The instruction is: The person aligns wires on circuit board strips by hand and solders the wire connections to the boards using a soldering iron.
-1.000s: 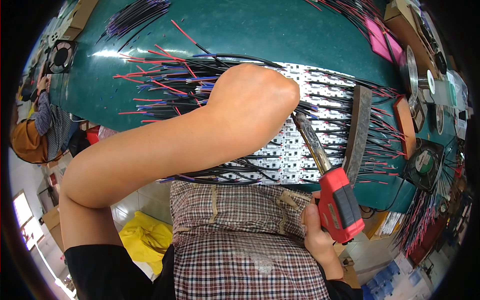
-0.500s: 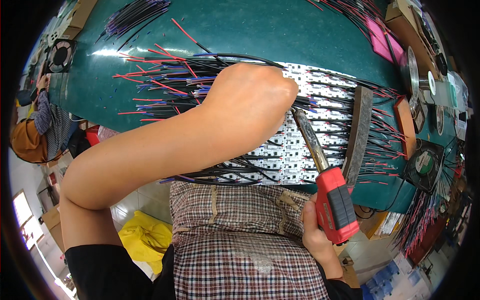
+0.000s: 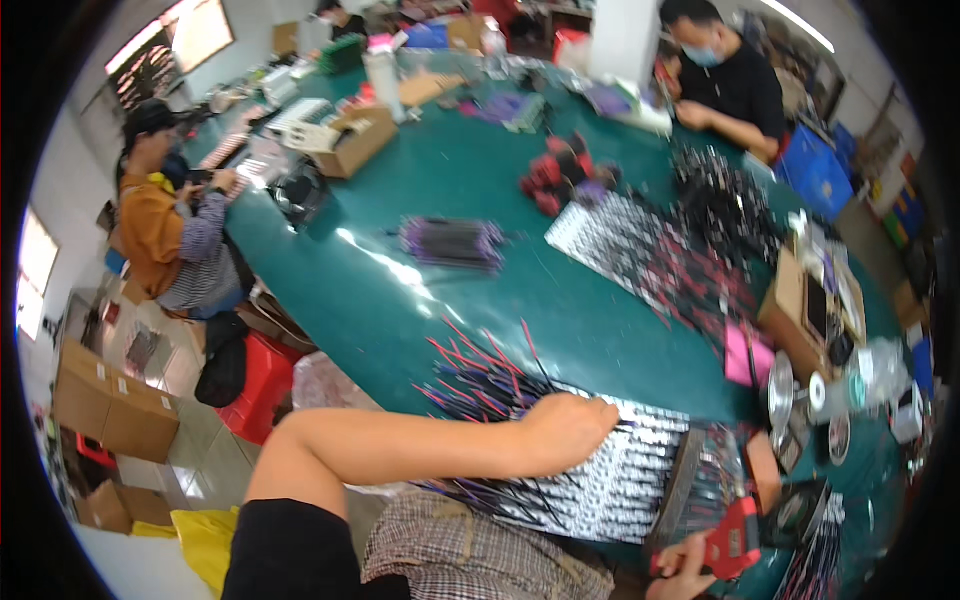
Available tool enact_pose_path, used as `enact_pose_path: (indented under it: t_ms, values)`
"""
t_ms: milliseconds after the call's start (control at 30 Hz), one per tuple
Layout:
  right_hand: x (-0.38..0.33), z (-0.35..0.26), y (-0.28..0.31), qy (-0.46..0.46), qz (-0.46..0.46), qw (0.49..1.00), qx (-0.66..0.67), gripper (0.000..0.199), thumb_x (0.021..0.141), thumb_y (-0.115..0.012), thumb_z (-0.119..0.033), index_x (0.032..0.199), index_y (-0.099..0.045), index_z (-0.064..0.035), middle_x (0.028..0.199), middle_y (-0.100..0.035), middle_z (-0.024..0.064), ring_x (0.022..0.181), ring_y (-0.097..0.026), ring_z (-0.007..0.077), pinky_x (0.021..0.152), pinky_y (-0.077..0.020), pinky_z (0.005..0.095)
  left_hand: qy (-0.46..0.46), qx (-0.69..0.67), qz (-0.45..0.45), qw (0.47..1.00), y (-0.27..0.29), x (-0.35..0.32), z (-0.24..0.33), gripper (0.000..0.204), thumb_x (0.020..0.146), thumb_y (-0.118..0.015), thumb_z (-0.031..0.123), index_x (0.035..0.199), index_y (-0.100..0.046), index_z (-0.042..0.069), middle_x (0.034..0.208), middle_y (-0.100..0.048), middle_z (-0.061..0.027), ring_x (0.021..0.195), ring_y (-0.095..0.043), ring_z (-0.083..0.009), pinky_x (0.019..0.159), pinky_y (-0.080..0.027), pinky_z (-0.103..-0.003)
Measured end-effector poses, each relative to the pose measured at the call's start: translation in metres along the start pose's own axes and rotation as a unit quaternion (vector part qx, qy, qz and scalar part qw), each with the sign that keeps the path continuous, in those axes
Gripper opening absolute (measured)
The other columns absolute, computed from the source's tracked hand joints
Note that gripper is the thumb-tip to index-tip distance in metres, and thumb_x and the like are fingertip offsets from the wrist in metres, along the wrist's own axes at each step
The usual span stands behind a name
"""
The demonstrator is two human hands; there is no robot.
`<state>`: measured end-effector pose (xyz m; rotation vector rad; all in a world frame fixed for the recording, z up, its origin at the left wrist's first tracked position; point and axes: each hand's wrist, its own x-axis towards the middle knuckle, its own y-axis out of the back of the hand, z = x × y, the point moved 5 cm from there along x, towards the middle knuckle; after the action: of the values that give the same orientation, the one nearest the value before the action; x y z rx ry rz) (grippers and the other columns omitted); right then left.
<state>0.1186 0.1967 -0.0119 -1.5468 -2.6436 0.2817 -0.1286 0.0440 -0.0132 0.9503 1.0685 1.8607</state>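
My left hand [image 3: 570, 432] is closed, knuckles up, over the white circuit board panel [image 3: 630, 480]. Its fingertips are turned away, so whatever they pinch is hidden. Black wires [image 3: 480, 385] with red and blue ends fan out from the panel's left side, partly under my left forearm. In my right hand [image 3: 685, 562], low on the right, is the red and black handle of a soldering iron [image 3: 733, 540]; its tip is blurred. A dark flat bar [image 3: 680, 478] lies across the wires at the panel's right side.
A purple-black wire bundle [image 3: 452, 245] lies farther up the green table [image 3: 370, 300]. Another wired panel [image 3: 610, 235] is beyond, beside black parts [image 3: 725, 205]. Cartons [image 3: 790, 300], a pink pad [image 3: 748, 355] and a fan [image 3: 800, 510] stand right. Co-workers sit at left and far right.
The view has tilted up, bringing the far table and co-workers into sight. The soldering iron has moved from the panel's middle to beyond its lower right. My left hand is still closed over the panel.
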Motion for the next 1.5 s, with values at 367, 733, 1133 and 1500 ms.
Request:
enact_pose_path:
  t_ms: [367,733,1133,1500]
  values:
    - [0.07,0.046,0.07,-0.184,-0.099,0.923,0.323,0.019,0.099,-0.057,-0.033,0.097,-0.058,-0.0144,0.065,-0.042,-0.0002,0.052,-0.041,0.0115,0.046,-0.0397,0.0279,0.152,-0.125,0.272,0.942,0.131,-0.078,0.017,0.012,0.097,-0.062,0.014,0.098,-0.059,0.002,0.079,-0.066,-0.0154,0.071,-0.066,-0.0362,0.062,-0.049,-0.045]
    - [0.073,0.056,0.075,-0.156,-0.172,0.9,0.368,0.015,0.098,-0.058,-0.03,0.102,-0.054,-0.0167,0.074,-0.042,-0.0022,0.055,-0.04,0.0095,0.051,-0.0347,0.0252,0.243,-0.368,0.168,0.882,0.047,-0.164,0.058,0.024,0.105,-0.053,0.022,0.112,-0.063,0.001,0.095,-0.074,-0.0119,0.09,-0.073,-0.0256,0.08,-0.055,-0.035]
    - [0.071,0.057,0.074,-0.179,-0.135,0.898,0.379,0.016,0.099,-0.057,-0.032,0.101,-0.054,-0.0162,0.077,-0.044,-0.0016,0.054,-0.041,0.0101,0.051,-0.0369,0.0249,0.2,-0.497,0.12,0.836,0.036,-0.146,0.083,0.027,0.103,-0.055,0.023,0.104,-0.065,-0.002,0.09,-0.069,-0.0153,0.086,-0.067,-0.0238,0.077,-0.051,-0.038]
    - [0.082,0.073,0.086,-0.185,-0.148,0.904,0.357,0.026,0.097,-0.059,-0.036,0.09,-0.048,-0.0136,0.067,-0.039,-0.0021,0.056,-0.042,0.0108,0.051,-0.0412,0.0274,0.229,-0.5,0.116,0.827,0.036,-0.15,0.084,0.03,0.103,-0.055,0.025,0.104,-0.064,-0.003,0.092,-0.07,-0.0148,0.088,-0.067,-0.0241,0.078,-0.05,-0.038]
